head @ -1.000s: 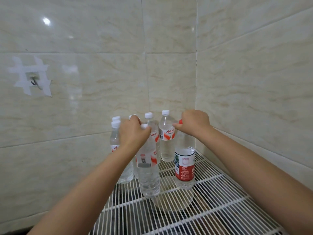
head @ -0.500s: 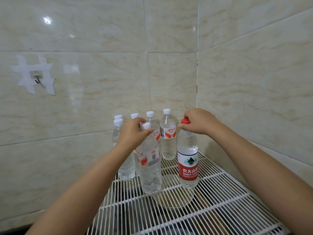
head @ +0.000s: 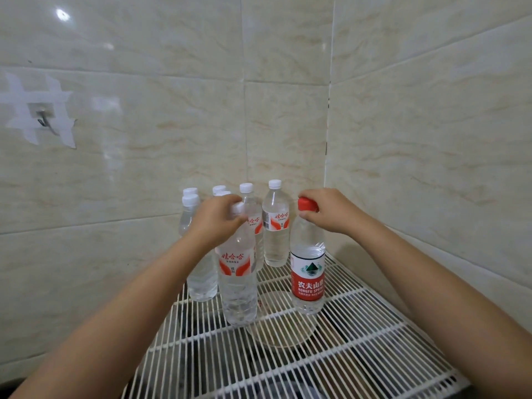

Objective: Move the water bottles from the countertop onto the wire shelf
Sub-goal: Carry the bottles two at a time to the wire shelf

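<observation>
Water bottles stand grouped on the white wire shelf (head: 359,355) in the tiled corner, and in the head view, our only view, we hold two of them by their tops. Our left hand (head: 217,221) has its fingers curled over the white cap of a clear bottle with a red and white label (head: 237,283); that bottle stands upright on the wires directly under the hand. Our right hand (head: 331,210) pinches the red cap (head: 305,203) of a red-labelled bottle (head: 307,279), thumb below the cap and fingers wrapped over it, and this bottle also stands upright with its base on the shelf, just below and slightly left of the hand. The two held bottles are near each other but apart, with open wire between them. Beyond our hands, toward the wall, more white-capped bottles (head: 275,226) stand close together: one between our two hands, one partly hidden behind our left fingers, and several past our left hand whose caps show above it. Under the shelf, below the gap between our hands, a round pale shape (head: 282,329) shows through the wires; we cannot tell what it is. Far left of our left hand, a small hook (head: 43,119) is taped to the tile wall (head: 144,139).
</observation>
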`<action>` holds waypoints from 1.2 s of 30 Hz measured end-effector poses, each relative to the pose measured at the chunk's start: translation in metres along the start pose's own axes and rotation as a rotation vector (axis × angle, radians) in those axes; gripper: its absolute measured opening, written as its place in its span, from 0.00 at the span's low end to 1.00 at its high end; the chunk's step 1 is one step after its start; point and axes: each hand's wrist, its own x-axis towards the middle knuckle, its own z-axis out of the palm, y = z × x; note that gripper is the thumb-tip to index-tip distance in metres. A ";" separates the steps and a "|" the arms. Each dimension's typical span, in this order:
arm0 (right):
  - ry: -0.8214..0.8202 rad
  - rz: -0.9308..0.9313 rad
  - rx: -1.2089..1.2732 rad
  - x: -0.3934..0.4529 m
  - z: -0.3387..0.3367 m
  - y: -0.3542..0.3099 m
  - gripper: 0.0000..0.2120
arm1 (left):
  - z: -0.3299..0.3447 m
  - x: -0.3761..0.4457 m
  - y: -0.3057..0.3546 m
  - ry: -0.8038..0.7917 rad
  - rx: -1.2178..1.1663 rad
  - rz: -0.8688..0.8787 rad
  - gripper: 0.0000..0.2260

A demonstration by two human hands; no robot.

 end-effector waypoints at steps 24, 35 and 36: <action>0.138 0.045 0.207 0.086 0.059 0.007 0.16 | 0.054 0.081 0.005 0.039 0.124 -0.014 0.09; 0.085 0.094 0.284 0.083 0.063 0.008 0.21 | 0.041 0.057 0.001 0.089 0.124 0.088 0.15; 0.069 0.092 0.282 0.083 0.061 0.008 0.21 | 0.037 0.052 -0.004 0.093 0.139 0.099 0.15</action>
